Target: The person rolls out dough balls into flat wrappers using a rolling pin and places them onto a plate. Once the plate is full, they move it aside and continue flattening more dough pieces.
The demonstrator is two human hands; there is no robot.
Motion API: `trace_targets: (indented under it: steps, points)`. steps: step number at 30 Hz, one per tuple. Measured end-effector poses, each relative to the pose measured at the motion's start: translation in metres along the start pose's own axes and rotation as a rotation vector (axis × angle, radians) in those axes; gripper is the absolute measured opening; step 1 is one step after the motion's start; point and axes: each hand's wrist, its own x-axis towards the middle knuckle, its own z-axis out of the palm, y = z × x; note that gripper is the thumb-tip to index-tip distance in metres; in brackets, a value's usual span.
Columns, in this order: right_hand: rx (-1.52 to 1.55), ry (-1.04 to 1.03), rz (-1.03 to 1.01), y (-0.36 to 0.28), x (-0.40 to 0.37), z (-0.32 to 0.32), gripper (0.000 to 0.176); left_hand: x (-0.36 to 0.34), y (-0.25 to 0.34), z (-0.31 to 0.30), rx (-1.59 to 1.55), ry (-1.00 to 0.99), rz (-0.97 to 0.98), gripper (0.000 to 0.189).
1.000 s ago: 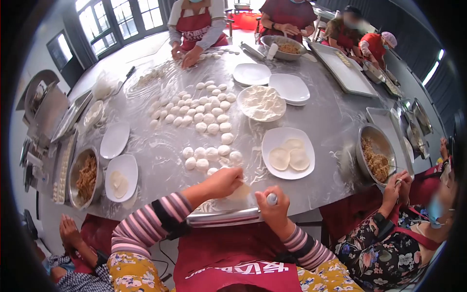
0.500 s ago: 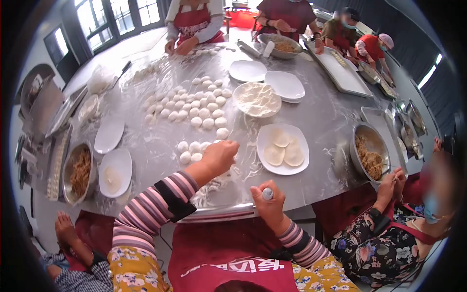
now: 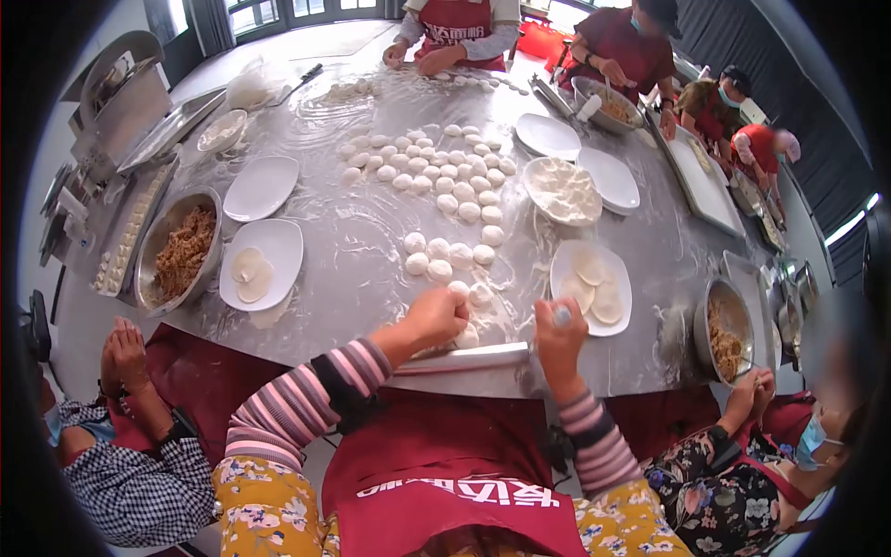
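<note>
At the near edge of the counter (image 3: 357,278), the left hand (image 3: 433,317) has its fingers curled beside the nearest dough balls (image 3: 481,295); whether they pinch one I cannot tell. To its right, the right hand (image 3: 562,336) has its fingers wrapped around what looks like a rolling pin (image 3: 561,316), only a round grey end showing. Judging by the flat rounds (image 3: 608,302) on the plate (image 3: 618,275) just beyond, the step in hand seems to be picking out a ball to roll; the next move calls for bringing a single ball to a floured spot, with a firm right grip.

Farther out, the steel surface is streaked with flour. A larger cluster of balls (image 3: 449,172) lies toward the middle, near a white dish (image 3: 568,222) of flour. Metal bowls of filling stand at left (image 3: 213,249) and right (image 3: 740,314). Co-workers line the sides and far edge; one, in checked sleeves (image 3: 130,497), has both hands together. Windows (image 3: 253,17) and dark curtains (image 3: 789,84) close off the room.
</note>
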Motion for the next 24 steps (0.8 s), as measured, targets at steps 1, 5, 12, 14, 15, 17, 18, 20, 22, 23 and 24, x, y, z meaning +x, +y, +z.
trace_targets:
  steps: [1,5,12,14,15,17,18,20,22,23,24]
  points:
    - [0.188,-0.019,0.195,-0.001,-0.009,-0.004,0.021,-0.004,0.004,-0.002,-0.062,-0.006,-0.03,0.009]
    - [0.156,-0.035,0.262,0.006,0.011,0.018,0.024,-0.001,0.034,0.005,0.041,-0.007,0.046,0.01]
    - [0.244,-0.006,0.395,0.0,-0.031,-0.014,0.018,0.0,0.001,0.002,-0.027,-0.047,0.07,0.011]
    - [0.103,0.0,0.215,0.002,-0.016,-0.005,0.019,-0.008,0.01,0.003,-0.053,-0.107,0.032,0.011]
    - [-0.039,0.027,0.032,0.002,-0.005,0.002,0.019,-0.006,0.015,0.006,-0.022,-0.089,0.049,0.009]
    - [0.126,0.031,0.127,0.002,0.022,0.027,0.021,0.003,0.025,0.004,0.073,-0.036,0.059,0.01]
    - [0.124,0.04,0.13,0.003,0.021,0.027,0.021,0.006,0.025,0.004,0.078,-0.041,0.065,0.01]
    - [0.13,0.042,0.141,0.002,0.026,0.033,0.022,0.012,0.022,-0.001,0.071,-0.108,0.106,0.01]
    - [-0.024,0.012,0.003,0.005,0.005,0.01,0.02,0.008,0.014,-0.006,0.092,-0.143,0.123,0.008]
    - [0.101,-0.004,0.183,0.004,-0.013,-0.002,0.02,0.006,0.011,-0.007,-0.004,-0.161,0.099,0.007]
    - [0.224,-0.023,0.368,0.003,-0.023,-0.01,0.02,0.005,0.008,-0.008,-0.102,-0.183,0.074,0.007]
